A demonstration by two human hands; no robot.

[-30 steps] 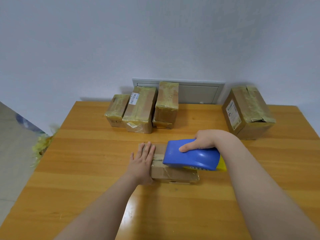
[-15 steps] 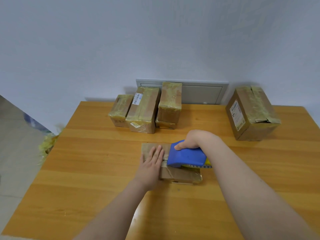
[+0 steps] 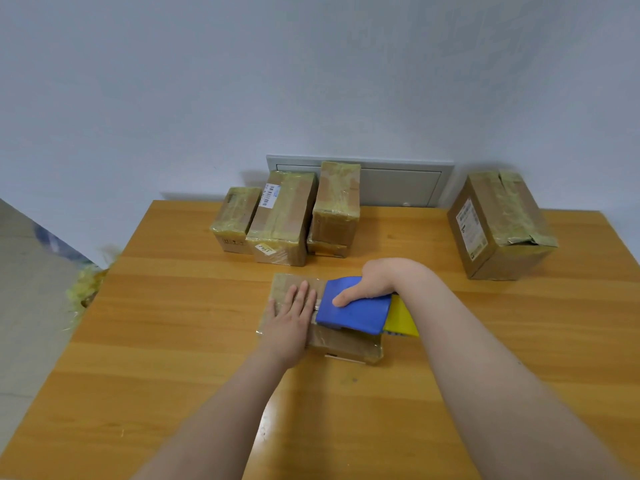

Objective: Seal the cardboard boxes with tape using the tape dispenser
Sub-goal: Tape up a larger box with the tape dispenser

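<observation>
the flat cardboard box [image 3: 346,345] i'm taping sits about mid-table, a bit toward the far side. the blue tape dispenser [image 3: 353,315] rests on top of its right half, with its yellow part [image 3: 400,318] poking out past the box's right edge. my right hand [image 3: 375,284] is wrapped round the dispenser from the far side, thumb lying across the blue shell. my left hand [image 3: 291,318] lies flat on the left half of the box, fingers straight and close together, just beside the dispenser's left end. can't make out the tape under the dispenser.

further back on the wooden table [image 3: 173,341] there's a row of three taped boxes [image 3: 280,220] touching each other, the middle one with a barcode label, right in front of a grey wall panel [image 3: 398,185]. a bigger box [image 3: 498,230] stands well apart at the back right, white label on its side, crumpled tape on top. off the table's left edge there's some yellowish shredded stuff [image 3: 86,289].
</observation>
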